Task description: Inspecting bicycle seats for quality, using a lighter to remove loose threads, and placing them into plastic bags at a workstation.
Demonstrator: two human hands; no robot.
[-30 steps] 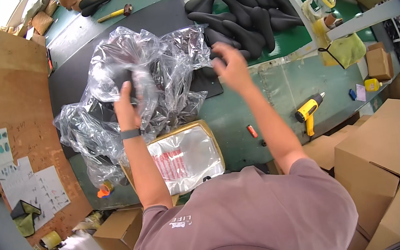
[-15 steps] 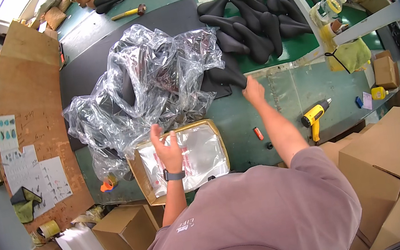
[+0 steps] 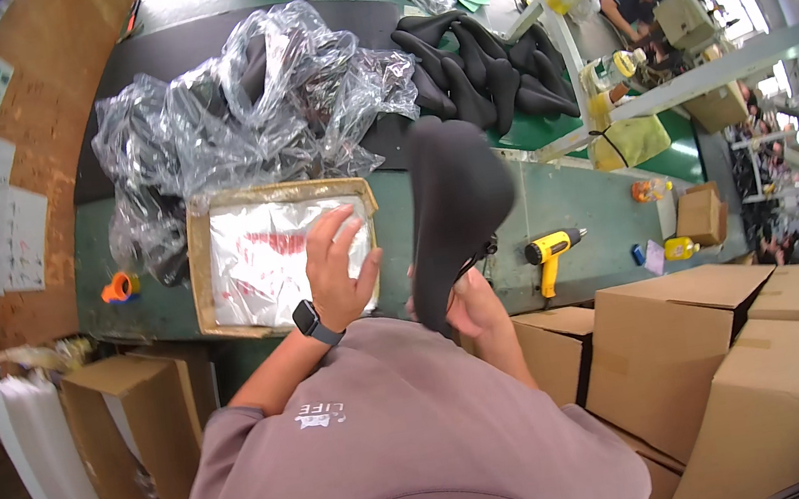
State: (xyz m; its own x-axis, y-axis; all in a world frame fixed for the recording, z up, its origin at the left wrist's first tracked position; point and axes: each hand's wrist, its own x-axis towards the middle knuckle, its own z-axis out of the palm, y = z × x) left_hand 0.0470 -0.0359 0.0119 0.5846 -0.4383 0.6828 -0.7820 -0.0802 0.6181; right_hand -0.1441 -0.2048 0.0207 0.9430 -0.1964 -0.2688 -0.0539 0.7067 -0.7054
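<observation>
My right hand grips a black bicycle saddle by its narrow end and holds it upright above the green table's near edge. My left hand, with a watch on the wrist, rests fingers spread on a flat clear plastic bag lying in a shallow cardboard tray. Beyond the tray lies a heap of crumpled clear plastic bags with dark saddles showing through. A pile of several bare black saddles lies at the back right.
A yellow power drill lies on the green table right of the saddle. An orange tape roll sits at the left. Brown cartons stand to my right and lower left. Another person works at the far right.
My right hand has lifted a black saddle off the table and brought it toward me. My left hand came back from the crumpled plastic to the flat bag in the tray.
</observation>
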